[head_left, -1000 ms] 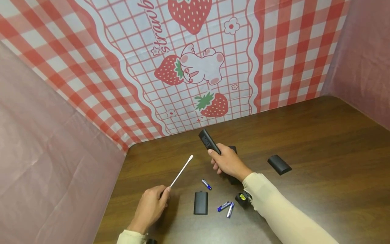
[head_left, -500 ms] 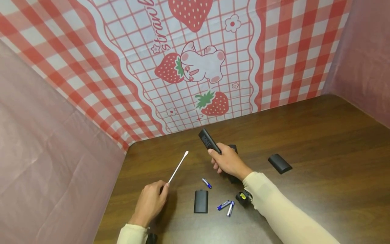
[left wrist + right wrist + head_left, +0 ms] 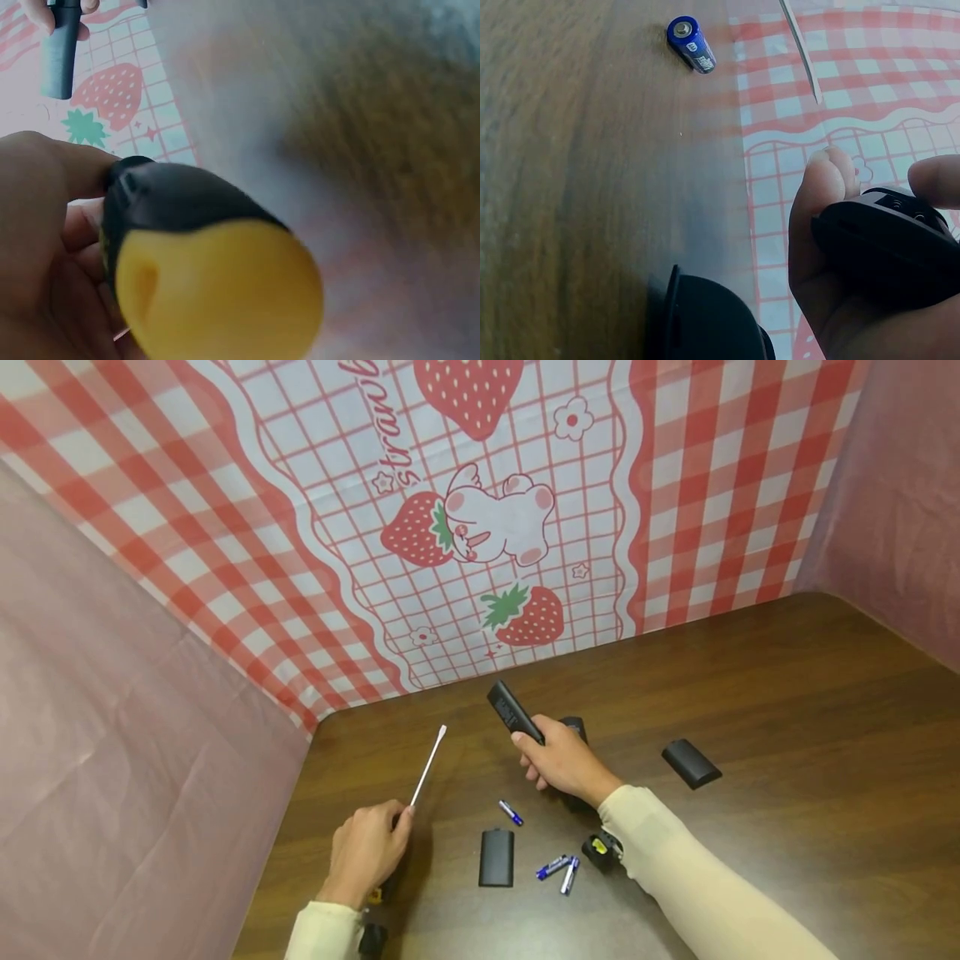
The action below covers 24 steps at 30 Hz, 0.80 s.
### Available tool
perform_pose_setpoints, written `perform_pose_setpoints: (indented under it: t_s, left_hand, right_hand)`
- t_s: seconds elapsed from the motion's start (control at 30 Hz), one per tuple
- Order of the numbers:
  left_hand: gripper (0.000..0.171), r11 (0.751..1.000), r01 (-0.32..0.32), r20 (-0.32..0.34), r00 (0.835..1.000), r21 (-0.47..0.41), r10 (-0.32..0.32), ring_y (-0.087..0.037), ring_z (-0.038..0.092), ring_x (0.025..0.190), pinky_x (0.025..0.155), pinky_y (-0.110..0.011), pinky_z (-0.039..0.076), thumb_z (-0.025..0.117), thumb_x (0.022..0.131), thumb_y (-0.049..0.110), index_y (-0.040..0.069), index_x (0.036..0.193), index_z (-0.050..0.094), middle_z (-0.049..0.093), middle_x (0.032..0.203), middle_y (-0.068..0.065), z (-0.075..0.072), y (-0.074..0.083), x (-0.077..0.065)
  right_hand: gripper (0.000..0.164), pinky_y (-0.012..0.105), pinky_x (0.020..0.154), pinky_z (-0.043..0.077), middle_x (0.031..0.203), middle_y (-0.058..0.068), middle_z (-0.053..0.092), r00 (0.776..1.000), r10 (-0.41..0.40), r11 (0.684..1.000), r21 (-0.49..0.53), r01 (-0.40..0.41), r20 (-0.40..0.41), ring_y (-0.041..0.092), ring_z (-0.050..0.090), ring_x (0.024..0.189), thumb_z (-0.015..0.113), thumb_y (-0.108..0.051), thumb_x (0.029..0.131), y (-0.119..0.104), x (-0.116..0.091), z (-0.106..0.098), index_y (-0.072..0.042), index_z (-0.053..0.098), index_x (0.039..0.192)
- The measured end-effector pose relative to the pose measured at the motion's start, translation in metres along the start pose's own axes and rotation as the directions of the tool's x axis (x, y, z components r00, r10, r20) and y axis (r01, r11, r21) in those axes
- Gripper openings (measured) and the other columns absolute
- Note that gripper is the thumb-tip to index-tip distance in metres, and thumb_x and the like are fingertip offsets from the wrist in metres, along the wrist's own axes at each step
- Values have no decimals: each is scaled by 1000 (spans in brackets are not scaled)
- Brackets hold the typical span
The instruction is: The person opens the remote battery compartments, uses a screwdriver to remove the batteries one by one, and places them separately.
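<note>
In the head view my left hand [image 3: 367,852] holds a flat-blade screwdriver [image 3: 427,767], its shaft pointing up and away from me. The left wrist view shows its yellow and black handle [image 3: 225,277] in my fingers. My right hand [image 3: 562,756] grips a slim black battery-powered device [image 3: 513,707], raised above the table. Two coil springs are visible in its open battery bay in the right wrist view. The screwdriver tip [image 3: 817,97] is apart from the device. Another black device [image 3: 574,727] lies partly hidden under my right hand.
On the brown wooden table [image 3: 787,710] lie a single blue-and-white battery [image 3: 511,812], two more batteries [image 3: 561,872], a black cover [image 3: 497,858] near the middle and another black cover [image 3: 691,763] at right. A strawberry-print cloth [image 3: 480,527] hangs behind the table.
The screwdriver's tip has swung left and a little away from me, off from the device, as my left hand turned slightly. My right hand and its device have barely moved.
</note>
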<state>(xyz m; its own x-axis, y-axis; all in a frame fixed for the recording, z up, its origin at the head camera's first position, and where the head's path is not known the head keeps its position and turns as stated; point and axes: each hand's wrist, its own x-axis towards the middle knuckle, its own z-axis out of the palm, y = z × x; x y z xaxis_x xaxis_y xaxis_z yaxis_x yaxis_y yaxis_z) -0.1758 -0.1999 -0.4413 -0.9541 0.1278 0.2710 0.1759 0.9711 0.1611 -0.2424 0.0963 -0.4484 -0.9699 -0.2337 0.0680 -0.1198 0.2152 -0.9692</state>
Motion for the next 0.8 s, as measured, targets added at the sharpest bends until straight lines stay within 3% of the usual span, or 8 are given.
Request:
perform_pose_setpoints:
  t_s: [0.37, 0.57, 0.8]
  left_hand:
    - [25, 998, 57, 66, 996, 8, -57, -15, 52, 57, 50, -39, 42, 61, 98, 34, 20, 79, 71, 59, 66, 4, -1, -1, 16]
    - [24, 997, 74, 76, 994, 0, -74, -16, 55, 60, 51, -40, 42, 61, 98, 34, 19, 83, 73, 63, 71, 2, 4, -4, 25]
    - [26, 996, 92, 93, 991, 2, -92, -22, 62, 67, 54, -45, 44, 59, 98, 34, 20, 77, 70, 66, 75, 0, 9, -6, 33]
  right_hand:
    - [24, 39, 52, 55, 84, 20, 66, 1000, -8, 1000, -2, 7, -16, 27, 65, 61, 55, -27, 103, 0, 0, 2, -3, 57, 107]
    - [24, 39, 52, 55, 85, 20, 66, 1000, -13, 1000, -3, 13, -7, 27, 66, 62, 55, -26, 103, -1, -1, 1, -3, 57, 109]
    - [23, 40, 51, 55, 83, 21, 67, 1000, -9, 1000, -6, 9, -22, 27, 65, 59, 56, -26, 103, -1, -1, 2, -3, 58, 106]
